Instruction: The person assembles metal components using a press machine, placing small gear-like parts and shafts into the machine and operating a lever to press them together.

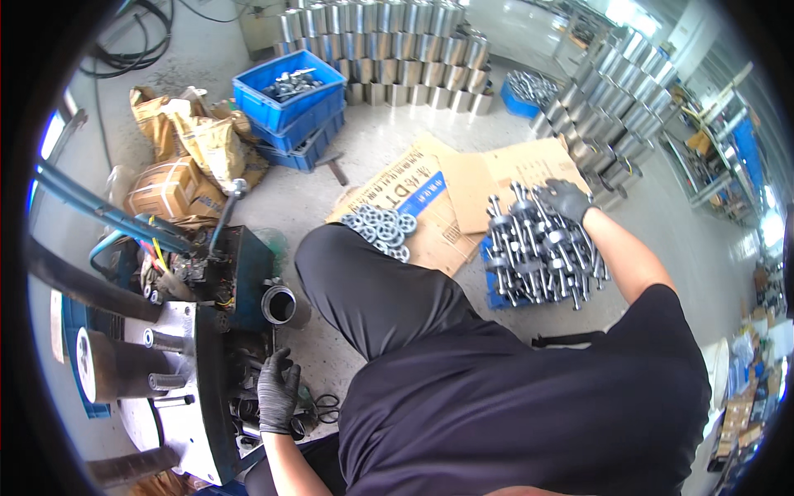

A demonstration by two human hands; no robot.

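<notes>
The right hand [566, 201] was curled over the far edge of the blue bin [497, 295], whose heaped metal parts [542, 248] lay beside the person, likely for easy reach; whether its fingers held one, I could not tell. The left hand [279, 395], fingers loosely parted, seemingly empty, hung near the machine plate's [188, 434] right edge.

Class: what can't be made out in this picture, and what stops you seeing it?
In the head view:
- Right hand: its own back hides whether it grips anything.
- Blue bin beneath the heaped metal parts: mostly covered by them.
- Metal tube near the left hand: inside lost in shadow.
- Boxes at far right: contents too small, blurred.
</notes>
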